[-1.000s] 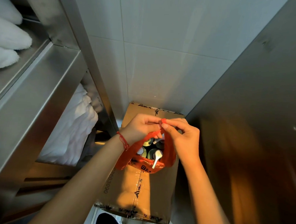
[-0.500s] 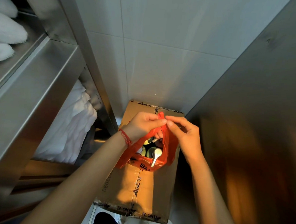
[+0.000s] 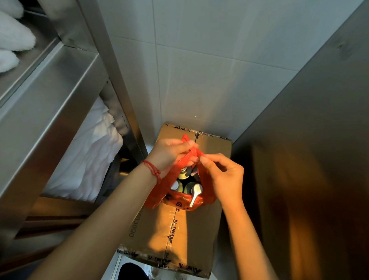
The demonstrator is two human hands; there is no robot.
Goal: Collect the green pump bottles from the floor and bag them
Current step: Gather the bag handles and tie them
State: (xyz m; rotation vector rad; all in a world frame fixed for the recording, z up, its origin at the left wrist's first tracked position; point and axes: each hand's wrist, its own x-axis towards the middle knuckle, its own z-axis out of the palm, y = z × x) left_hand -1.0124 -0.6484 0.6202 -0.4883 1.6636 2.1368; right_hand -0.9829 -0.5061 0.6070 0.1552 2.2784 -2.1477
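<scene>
Since half a second back the left hand (image 3: pixel 170 154) has pulled a red handle up past the right fingertips, and the right hand (image 3: pixel 224 178) has dropped slightly lower. Both forearms are reaching in from below; a red cord bracelet (image 3: pixel 152 170) is sitting on the left wrist. Left grip is clenching a twisted handle of the orange plastic bag (image 3: pixel 176 201) — right grip is pinching the other handle. The bag is resting on a taped cardboard box (image 3: pixel 174 235). Green pump bottles (image 3: pixel 189 187) are standing inside it, one white pump head showing. Further left — white towels (image 3: pixel 86 156) are lying in a steel shelf unit (image 3: pixel 42 102).
</scene>
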